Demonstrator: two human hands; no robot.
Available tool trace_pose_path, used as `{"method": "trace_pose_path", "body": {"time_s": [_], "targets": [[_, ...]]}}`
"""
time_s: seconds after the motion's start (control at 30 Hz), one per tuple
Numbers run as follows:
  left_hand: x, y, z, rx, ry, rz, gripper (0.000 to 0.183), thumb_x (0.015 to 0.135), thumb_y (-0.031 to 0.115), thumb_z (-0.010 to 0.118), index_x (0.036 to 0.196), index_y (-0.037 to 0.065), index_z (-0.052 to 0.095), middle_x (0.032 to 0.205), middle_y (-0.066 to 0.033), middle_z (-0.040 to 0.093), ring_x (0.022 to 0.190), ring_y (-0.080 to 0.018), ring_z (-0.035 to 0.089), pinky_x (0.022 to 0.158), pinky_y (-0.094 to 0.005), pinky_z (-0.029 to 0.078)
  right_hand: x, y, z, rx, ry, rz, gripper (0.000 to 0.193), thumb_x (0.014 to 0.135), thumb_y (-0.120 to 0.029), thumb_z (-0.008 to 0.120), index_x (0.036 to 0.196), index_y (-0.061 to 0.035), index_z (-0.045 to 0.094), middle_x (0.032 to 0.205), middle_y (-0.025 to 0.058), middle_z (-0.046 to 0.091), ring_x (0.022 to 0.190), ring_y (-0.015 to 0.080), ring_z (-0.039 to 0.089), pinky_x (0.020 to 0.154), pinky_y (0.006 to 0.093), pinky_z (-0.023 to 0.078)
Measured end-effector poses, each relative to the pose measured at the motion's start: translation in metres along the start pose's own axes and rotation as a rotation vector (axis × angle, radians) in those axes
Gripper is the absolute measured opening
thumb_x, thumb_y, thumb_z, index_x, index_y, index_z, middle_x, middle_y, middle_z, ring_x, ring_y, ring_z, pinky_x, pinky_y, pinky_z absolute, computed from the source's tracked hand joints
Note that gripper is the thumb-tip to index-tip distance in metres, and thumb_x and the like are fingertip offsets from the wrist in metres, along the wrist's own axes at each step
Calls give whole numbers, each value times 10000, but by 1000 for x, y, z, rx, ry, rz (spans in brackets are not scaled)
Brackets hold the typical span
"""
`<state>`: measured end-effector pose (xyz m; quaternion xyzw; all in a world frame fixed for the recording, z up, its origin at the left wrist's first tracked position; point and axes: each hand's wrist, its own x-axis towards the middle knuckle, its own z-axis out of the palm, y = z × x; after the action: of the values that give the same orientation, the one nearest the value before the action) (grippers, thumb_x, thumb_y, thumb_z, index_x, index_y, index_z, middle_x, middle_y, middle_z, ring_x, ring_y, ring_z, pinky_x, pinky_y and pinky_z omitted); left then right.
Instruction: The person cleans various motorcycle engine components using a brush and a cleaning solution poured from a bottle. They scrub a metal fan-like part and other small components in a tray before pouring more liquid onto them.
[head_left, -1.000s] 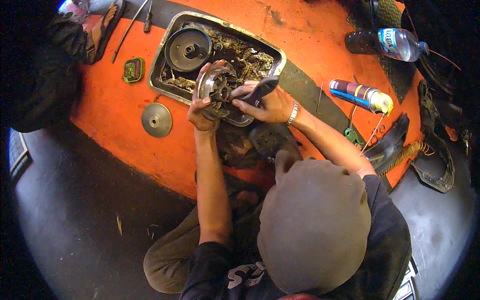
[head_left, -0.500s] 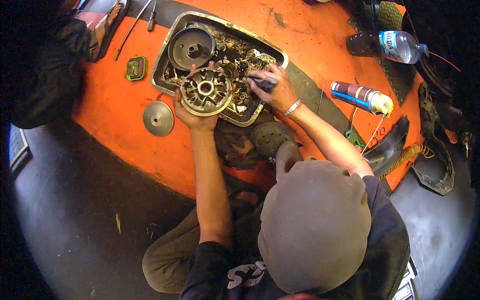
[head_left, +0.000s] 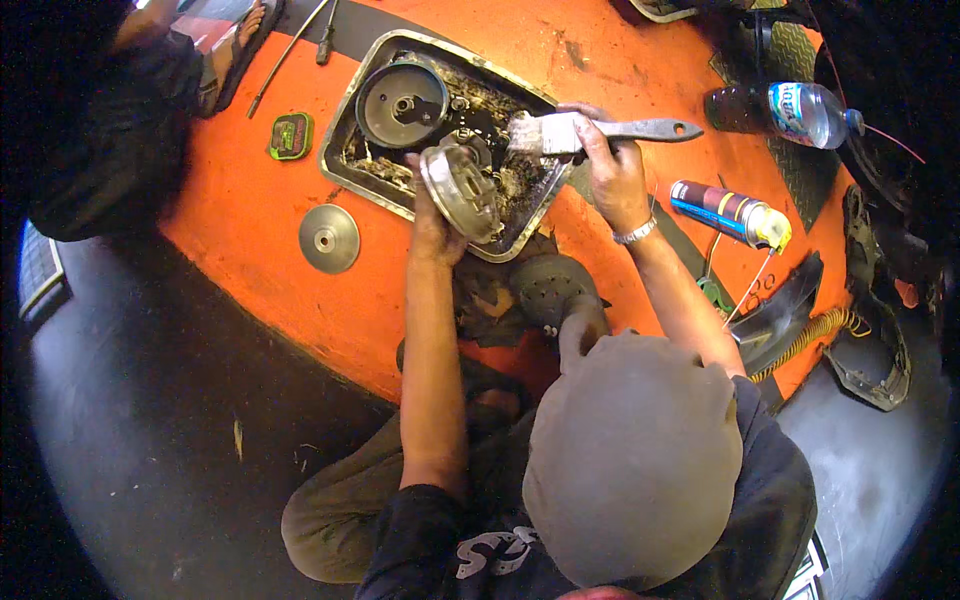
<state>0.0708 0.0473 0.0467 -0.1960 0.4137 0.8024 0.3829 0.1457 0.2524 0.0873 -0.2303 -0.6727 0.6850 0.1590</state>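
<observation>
My left hand (head_left: pixel 432 225) grips a round metal pulley part (head_left: pixel 458 192), tilted up on its edge above the near side of a shallow metal tray (head_left: pixel 478 65). A flat paintbrush (head_left: pixel 650 131) is in my right hand (head_left: pixel 615 180), its handle pointing right. The brush's pale, wet-looking bristles hang over the tray's right side, apart from the pulley part. Inside the tray lie a dark round drum (head_left: pixel 380 108) with a central hub, smaller metal parts and dirty liquid. My left fingertips are partly hidden behind the pulley part.
A metal disc (head_left: pixel 329 240) lies left of the tray, near a small green-and-black box (head_left: pixel 291 136). On the right are a spray can (head_left: pixel 722 212), a plastic bottle (head_left: pixel 800 115) and a coiled hose (head_left: pixel 805 343). Another person's foot (head_left: pixel 240 45) is at upper left, near a screwdriver (head_left: pixel 326 45).
The pulley part has turned from facing up to standing tilted on edge, and moved right. My right hand has lifted out from the tray's right side, bringing the whole brush into sight.
</observation>
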Motion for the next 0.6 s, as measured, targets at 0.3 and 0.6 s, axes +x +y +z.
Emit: {"method": "trace_pose_path", "body": {"time_s": [0.3,0.6], "targets": [[-2,-8,0,57,-14,44,517,953,419,641,1332,92,513,1259,-56,608,1041,-212,654,831,-439,578,-2,24,8,-123,52,32,301,1039,-206,498,1190,15,636,1052,63,668,953,123,612,857,273,493],[-2,8,-2,541,155,179,478,946,347,666,1322,65,577,1140,-32,675,968,-148,657,640,-334,565,22,29,30,-405,32,-213,305,980,-269,569,1119,-14,662,991,151,725,911,266,706,833,361,529]]}}
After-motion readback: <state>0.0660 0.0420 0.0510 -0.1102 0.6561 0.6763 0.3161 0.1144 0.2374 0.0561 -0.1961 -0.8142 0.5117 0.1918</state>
